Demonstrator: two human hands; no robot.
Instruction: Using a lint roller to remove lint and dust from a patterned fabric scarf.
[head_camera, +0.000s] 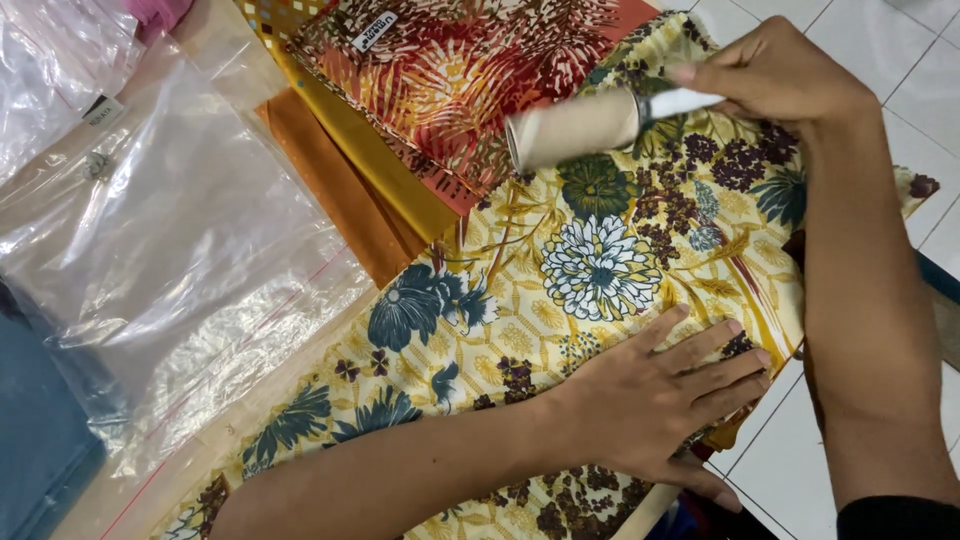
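Centre frame, yellow floral cloth (600, 270) — blue, white, maroon blooms; top centre, orange-red leafy fabric (450, 80) — beige roller (572, 128).

Looks like a small garment or fabric packing spot, set up on a white tiled floor (880, 40) rather than a proper workbench. Shown by folded printed cloths, a yellow floral one (560, 300) and a red-orange one (460, 70), laid out flat beside clear resealable plastic bags (170, 230). Suggests a home business or shop back room.
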